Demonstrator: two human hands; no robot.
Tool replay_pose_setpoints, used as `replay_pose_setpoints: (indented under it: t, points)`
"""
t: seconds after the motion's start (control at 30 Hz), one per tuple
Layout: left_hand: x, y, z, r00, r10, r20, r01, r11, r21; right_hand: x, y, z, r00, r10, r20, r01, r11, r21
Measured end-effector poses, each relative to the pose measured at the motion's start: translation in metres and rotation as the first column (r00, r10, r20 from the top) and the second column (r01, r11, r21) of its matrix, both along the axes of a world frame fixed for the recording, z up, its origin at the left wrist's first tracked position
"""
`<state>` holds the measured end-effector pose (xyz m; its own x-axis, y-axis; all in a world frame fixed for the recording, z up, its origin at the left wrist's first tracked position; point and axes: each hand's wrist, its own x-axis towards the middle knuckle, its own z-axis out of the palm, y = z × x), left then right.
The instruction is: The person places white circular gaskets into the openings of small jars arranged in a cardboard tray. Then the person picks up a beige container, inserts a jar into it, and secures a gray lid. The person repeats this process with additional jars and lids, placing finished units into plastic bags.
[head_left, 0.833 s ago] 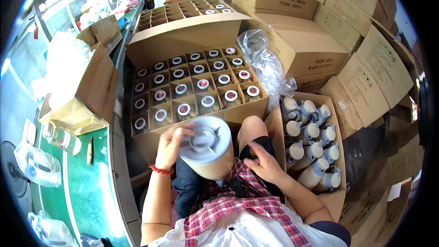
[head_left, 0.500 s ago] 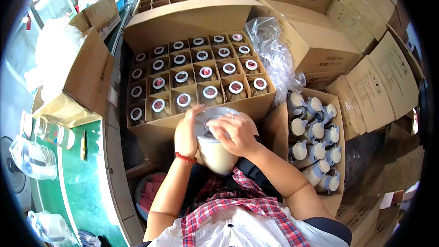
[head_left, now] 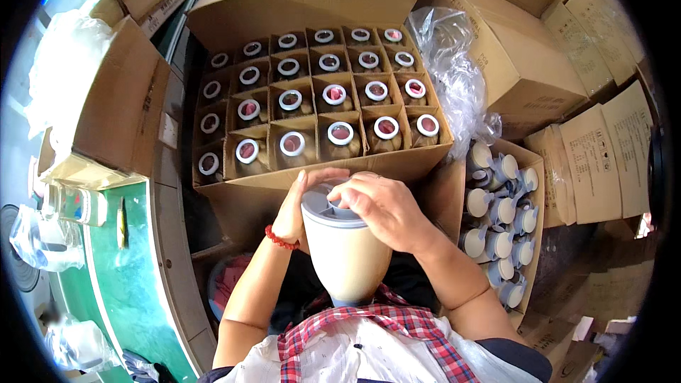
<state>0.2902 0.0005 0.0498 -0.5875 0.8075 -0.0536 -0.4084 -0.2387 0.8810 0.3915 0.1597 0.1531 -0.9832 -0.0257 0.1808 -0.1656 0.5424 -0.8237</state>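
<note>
A cream tapered flask body [head_left: 347, 262] stands upright against my apron, with a grey round end piece [head_left: 318, 202] facing up. My left hand [head_left: 291, 207] cups the left side of that grey rim, fingers wrapped along its far edge. Over the top, my right hand [head_left: 389, 211] has its fingers bent onto the grey end piece, by a dark recess near its middle. The inside of the flask body is hidden. Just beyond stands a divided cardboard box [head_left: 284, 177] holding glass flask refills with white rings.
At right, a cardboard box [head_left: 454, 198] holds several cream and grey-blue handled flask tops. Crumpled clear plastic [head_left: 454, 64] lies by the divided box. Stacked cartons [head_left: 525, 50] rise behind. The green bench [head_left: 135, 276] at left carries a pen-like tool [head_left: 122, 223] and an open carton [head_left: 117, 113].
The flask body now shows more of its length and stands more upright. My hands stay on its grey end, the right one shifted slightly right. The view has shifted a little.
</note>
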Motion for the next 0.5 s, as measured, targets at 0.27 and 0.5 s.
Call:
replay_pose_setpoints:
  t: [0.27,0.5]
  points:
    - [0.01,0.008,0.027,0.87,0.172,-0.463,-0.283,0.942,-0.183,-0.019,0.052,-0.067,0.978,0.158,0.137,-0.008,0.683,-0.73]
    - [-0.004,0.015,0.072,0.705,0.269,-0.656,-0.289,0.954,0.081,-0.058,0.068,-0.126,0.967,-0.037,0.253,0.23,0.564,-0.794]
